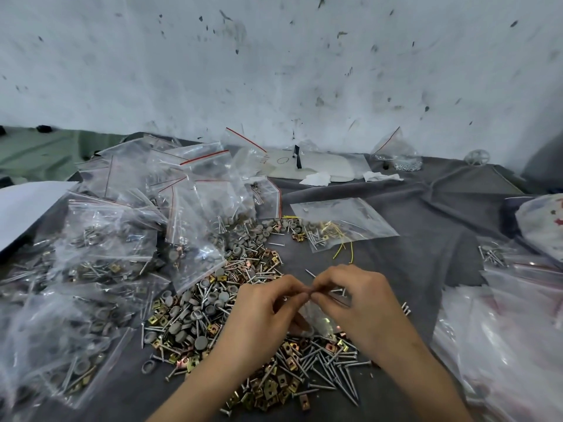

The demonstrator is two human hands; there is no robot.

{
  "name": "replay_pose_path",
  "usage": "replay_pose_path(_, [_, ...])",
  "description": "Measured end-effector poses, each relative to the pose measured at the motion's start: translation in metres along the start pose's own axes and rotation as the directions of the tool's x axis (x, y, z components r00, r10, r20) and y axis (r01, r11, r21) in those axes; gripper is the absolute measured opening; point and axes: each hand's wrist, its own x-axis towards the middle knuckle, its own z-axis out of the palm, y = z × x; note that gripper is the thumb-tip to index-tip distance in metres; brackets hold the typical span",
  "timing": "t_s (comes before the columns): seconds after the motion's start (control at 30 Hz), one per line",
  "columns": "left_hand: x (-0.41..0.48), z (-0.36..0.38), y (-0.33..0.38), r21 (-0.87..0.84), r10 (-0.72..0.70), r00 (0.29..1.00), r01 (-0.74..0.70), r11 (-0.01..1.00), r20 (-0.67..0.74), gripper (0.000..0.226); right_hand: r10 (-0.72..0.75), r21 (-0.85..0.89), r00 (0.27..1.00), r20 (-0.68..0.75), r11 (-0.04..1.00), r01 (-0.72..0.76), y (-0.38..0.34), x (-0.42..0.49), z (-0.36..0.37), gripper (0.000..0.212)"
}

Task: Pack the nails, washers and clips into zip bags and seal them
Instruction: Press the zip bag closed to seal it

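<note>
Left hand [262,309], right hand [350,300]: fingers [288,284] pinching zip bag [320,321] mouth. Opening or sealing, unclear. If opening, next scoop nails [329,360] at 6 o'clock.

You can read no label, brand or number. The white board [320,166] behind the pile of bags [170,184] bears pen marks: a ring like an O, and beside it a scribble too blurred to read.
</note>
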Motion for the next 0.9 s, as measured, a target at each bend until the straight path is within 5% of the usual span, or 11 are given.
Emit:
replay_pose_path(0.3, [0.002, -0.006, 0.006, 0.067, 0.072, 0.994, -0.077, 0.995, 0.081, 0.038, -0.093, -0.031, 0.994, 0.06, 0.995, 0.095, 0.006, -0.002, -0.004, 0.01])
replay_pose_path(0.47, [0.002, -0.009, 0.007, 0.164, 0.093, 0.995, -0.099, 0.982, 0.047, 0.014, -0.082, -0.038, 0.996, 0.031, 0.996, 0.083, 0.01, -0.003, -0.004, 0.01])
replay_pose_path(0.9, [0.008, -0.009, -0.002, 0.357, 0.201, 0.98, -0.192, 0.914, 0.013, 0.014, -0.085, -0.127, 0.989, 0.124, 0.987, 0.101, 0.024, -0.003, -0.004, 0.022])
